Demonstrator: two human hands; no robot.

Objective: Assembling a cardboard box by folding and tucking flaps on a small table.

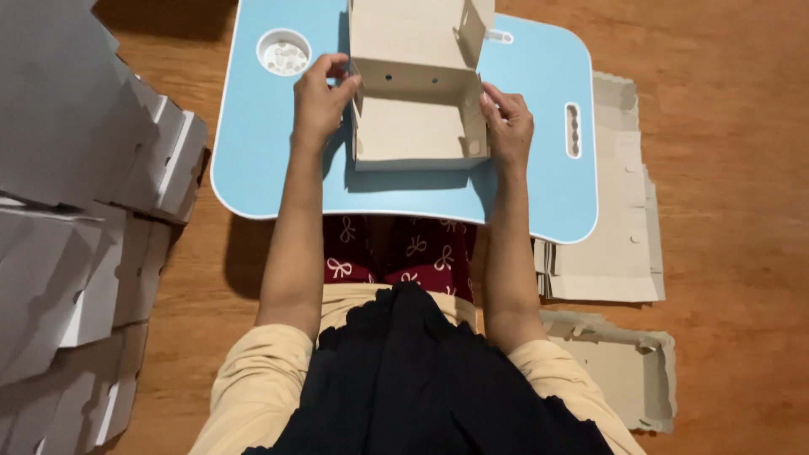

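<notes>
A half-folded tan cardboard box [417, 126] stands on a light blue lap table [539, 185], its lid flap raised toward the far side. My left hand [318, 101] grips the box's left wall, fingers curled over the upper corner. My right hand [508, 122] presses against the box's right wall, fingertips on its top edge. The box's inside holds nothing, and two small holes show in its back wall.
The table has a round cup recess [284, 52] and a slot handle [573, 131]. Folded grey boxes [84, 211] are piled at the left. A stack of flat cardboard blanks [611, 253] and cardboard offcuts [624, 379] lie on the wooden floor at the right.
</notes>
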